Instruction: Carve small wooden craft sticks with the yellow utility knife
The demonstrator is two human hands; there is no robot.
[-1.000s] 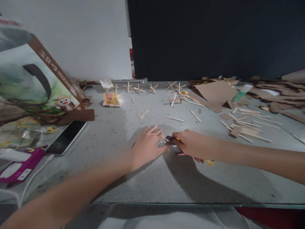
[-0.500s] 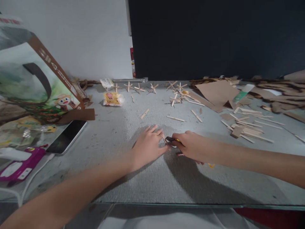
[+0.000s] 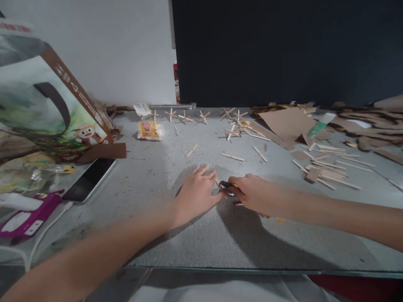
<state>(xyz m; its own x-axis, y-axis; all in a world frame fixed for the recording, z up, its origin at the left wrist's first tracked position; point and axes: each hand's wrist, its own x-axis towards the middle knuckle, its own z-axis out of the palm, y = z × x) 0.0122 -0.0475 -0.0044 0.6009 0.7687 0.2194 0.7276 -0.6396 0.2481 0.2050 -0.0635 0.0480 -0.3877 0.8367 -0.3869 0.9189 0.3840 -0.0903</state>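
My left hand point(image 3: 199, 192) lies low on the grey tabletop point(image 3: 189, 247), holding a small wooden stick point(image 3: 217, 183) down between its thumb and fingers. In my right hand point(image 3: 256, 193) is a utility knife point(image 3: 226, 183), black at the front with a bit of yellow by the fingers. The knife's front end meets the stick near my left thumb; the exact contact is too small to make out. Beneath my right hand shows a small red object point(image 3: 238, 203), mostly hidden. Three loose sticks lie beyond my hands, one of them a flat stick point(image 3: 232, 157).
Several crossed-stick pieces point(image 3: 204, 117) stand along the back beside a yellow packet point(image 3: 150, 131). At right are a stick pile point(image 3: 333, 172), cardboard point(image 3: 283, 121) and a glue stick point(image 3: 321, 125). A phone point(image 3: 90, 180), purple device point(image 3: 31, 216) and printed box point(image 3: 47, 100) occupy the left.
The view shifts very slightly. Both hands, the knife and the stick keep practically the same places and grip.
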